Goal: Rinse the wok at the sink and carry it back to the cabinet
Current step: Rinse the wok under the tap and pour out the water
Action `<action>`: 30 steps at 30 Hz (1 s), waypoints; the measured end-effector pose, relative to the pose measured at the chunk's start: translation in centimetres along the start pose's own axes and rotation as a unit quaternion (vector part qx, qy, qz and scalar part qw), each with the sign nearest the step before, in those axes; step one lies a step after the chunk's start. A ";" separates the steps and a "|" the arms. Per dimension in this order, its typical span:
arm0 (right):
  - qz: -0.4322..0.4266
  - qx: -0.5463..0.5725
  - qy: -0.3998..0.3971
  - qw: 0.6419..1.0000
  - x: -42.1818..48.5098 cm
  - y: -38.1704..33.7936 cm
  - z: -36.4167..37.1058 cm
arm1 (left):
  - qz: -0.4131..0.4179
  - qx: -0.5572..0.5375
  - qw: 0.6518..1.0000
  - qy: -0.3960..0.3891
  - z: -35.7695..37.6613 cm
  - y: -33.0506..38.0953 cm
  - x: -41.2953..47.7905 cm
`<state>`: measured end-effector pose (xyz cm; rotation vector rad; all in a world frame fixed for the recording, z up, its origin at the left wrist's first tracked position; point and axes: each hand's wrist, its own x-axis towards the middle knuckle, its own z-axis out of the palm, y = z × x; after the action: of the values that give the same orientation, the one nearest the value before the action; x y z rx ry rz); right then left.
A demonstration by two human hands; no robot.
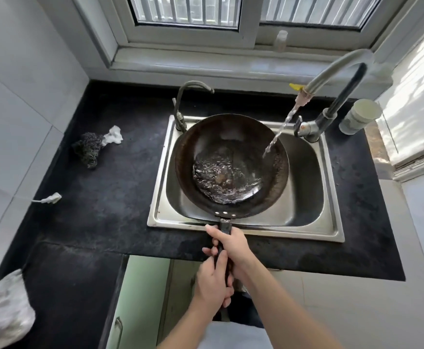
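Observation:
A dark round wok (pixel 231 147) sits over the steel sink (pixel 306 197), its long black handle pointing toward me. Water pools and ripples in its bottom. A stream of water (pixel 277 134) falls from the tall curved faucet (pixel 331 71) onto the wok's right inner wall. My right hand (pixel 233 245) grips the handle close to the wok's rim. My left hand (pixel 212 283) grips the same handle lower down, just behind the right hand. Both hands hide most of the handle.
A second thin faucet (pixel 188 96) stands at the sink's back left. A steel scourer with a white rag (pixel 92 147) lies on the black counter (pixel 105 197). A white cup (pixel 359 117) stands at the right. Green cabinet doors (pixel 140 298) are below.

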<state>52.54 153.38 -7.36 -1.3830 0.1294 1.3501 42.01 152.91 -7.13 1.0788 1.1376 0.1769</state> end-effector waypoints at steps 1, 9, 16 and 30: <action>-0.002 -0.005 0.003 1.000 0.1 0.1 0.1 | 0.006 0.007 1.000 0.000 -0.1 -0.1 0.0; -0.012 -0.044 0.018 0.999 -0.1 0.9 -1.1 | -0.011 0.031 0.999 0.006 1.0 -0.6 -0.4; -0.002 -0.063 0.019 0.998 0.2 -0.5 -1.9 | -0.011 0.052 0.999 0.002 1.6 0.7 0.1; -0.022 -0.129 -0.019 0.991 -0.6 0.3 1.3 | 0.008 -0.007 1.000 0.023 -0.9 1.2 -1.8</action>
<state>51.36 153.88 -6.69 -1.5641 -0.1052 1.3925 40.88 153.01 -5.05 1.0769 1.1673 0.2220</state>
